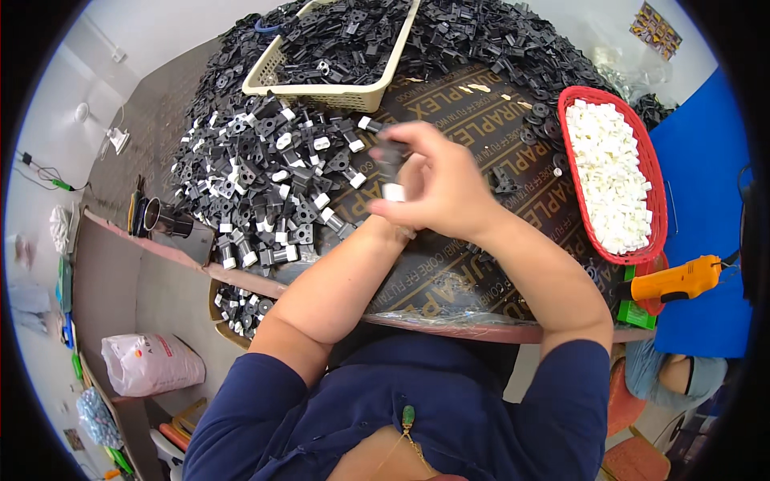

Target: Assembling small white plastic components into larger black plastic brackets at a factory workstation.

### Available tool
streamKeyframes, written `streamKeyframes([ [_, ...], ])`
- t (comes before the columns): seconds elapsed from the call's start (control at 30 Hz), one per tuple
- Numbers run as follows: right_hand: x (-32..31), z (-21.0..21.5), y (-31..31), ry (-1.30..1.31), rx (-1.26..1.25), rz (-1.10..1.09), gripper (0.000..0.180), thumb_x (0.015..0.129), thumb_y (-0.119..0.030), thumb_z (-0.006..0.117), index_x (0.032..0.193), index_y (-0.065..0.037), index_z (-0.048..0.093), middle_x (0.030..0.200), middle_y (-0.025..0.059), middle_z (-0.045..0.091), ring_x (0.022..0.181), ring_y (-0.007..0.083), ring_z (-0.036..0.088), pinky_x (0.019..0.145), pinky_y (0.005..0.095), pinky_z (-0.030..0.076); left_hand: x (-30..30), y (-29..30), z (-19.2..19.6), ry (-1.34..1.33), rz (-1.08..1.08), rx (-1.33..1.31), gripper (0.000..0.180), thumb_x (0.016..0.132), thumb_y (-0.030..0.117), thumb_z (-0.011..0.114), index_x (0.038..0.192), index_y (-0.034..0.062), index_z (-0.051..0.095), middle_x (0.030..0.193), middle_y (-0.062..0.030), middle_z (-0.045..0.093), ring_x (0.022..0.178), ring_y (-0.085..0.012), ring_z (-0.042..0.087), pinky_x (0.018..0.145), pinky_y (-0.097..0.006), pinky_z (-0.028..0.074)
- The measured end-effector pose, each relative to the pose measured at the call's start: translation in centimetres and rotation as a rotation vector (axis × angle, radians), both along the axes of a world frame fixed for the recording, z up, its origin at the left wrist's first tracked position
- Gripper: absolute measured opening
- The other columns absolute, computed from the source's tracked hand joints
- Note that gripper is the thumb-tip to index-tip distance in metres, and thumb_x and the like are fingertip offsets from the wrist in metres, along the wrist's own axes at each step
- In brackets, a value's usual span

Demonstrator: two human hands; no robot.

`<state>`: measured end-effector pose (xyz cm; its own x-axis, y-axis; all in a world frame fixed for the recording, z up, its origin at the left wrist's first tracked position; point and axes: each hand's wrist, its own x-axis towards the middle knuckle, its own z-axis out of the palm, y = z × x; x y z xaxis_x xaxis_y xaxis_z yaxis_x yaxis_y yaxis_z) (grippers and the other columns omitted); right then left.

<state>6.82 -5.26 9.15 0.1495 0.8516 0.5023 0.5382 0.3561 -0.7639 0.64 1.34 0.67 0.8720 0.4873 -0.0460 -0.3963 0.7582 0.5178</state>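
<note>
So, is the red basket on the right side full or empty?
Full. The red basket holds small white plastic pieces heaped along nearly its whole length, up to about its rim; only its near end shows some bare mesh.

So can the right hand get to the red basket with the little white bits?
Probably yes. The right hand is busy on a black part, but the red basket sits open on that side, with only loose black pieces between.

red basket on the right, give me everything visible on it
The red basket is an oval, woven-look plastic tray with a raised rim, lying flat at the table's right side. It is heaped nearly full with small white plastic pieces. Loose black parts lie against its left rim; neither hand touches it.
</note>
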Motion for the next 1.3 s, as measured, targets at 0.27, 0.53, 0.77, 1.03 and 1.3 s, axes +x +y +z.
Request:
streamKeyframes([
  [0.27,-4.6,1.1,16.9,-0.178,0.116,-0.004,0.104,0.08,-0.053,0.076,0.149,0.009,0.03,0.152,0.0347,0.031,0.144,0.0441,0.03,0.12,0.0436,0.024,1.4,3.6,-3.4,0.031,-0.14,-0.167,0.04,0.104,0.038,0.049,0.126,0.0047,0.055,0.118,-0.0146,0.066,0.108,-0.0288,0.065,0.093,-0.046,0.054],
  [0.53,14.6,-2.6,21.0,-0.339,0.183,-0.85,0.064,0.078,-0.025,0.071,0.136,-0.008,0.05,0.143,0.0218,0.046,0.132,0.0427,0.041,0.111,0.0526,0.033,2.4,1.8,-2.1,0.188,0.108,-0.057,0.034,0.103,0.032,0.047,0.123,0.0049,0.053,0.097,-0.0091,0.064,0.086,-0.019,0.063,0.074,-0.03,0.049],
  [0.77,19.0,-5.2,22.3,-0.946,-0.54,-0.752,0.085,0.078,-0.061,0.07,0.149,-0.023,0.044,0.161,0.0147,0.029,0.148,0.043,0.021,0.116,0.0681,0.012,2.2,1.0,-2.3,0.259,0.171,0.118,0.03,0.105,0.029,0.048,0.12,0.0048,0.054,0.093,-0.0065,0.064,0.08,-0.0146,0.062,0.069,-0.026,0.049],
  [1.03,18.8,-5.7,22.8,-1.046,-0.674,-0.58,0.069,0.08,-0.045,0.072,0.143,-0.025,0.052,0.155,0.0135,0.036,0.144,0.0508,0.022,0.108,0.0755,0.023,1.9,1.1,-2.0,0.251,0.134,0.131,0.033,0.106,0.029,0.045,0.125,0.0031,0.053,0.096,-0.0079,0.063,0.086,-0.0167,0.062,0.073,-0.027,0.047],
  [1.3,19.1,-1.4,14.8,-0.951,-0.943,-0.259,0.062,0.069,-0.031,0.083,0.125,-0.013,0.063,0.134,0.017,0.058,0.125,0.0381,0.055,0.103,0.0466,0.047,2.1,1.0,-2.2,0.243,0.145,0.109,0.03,0.106,0.027,0.045,0.122,0.0038,0.054,0.096,-0.0077,0.063,0.086,-0.0163,0.062,0.074,-0.027,0.047],
])
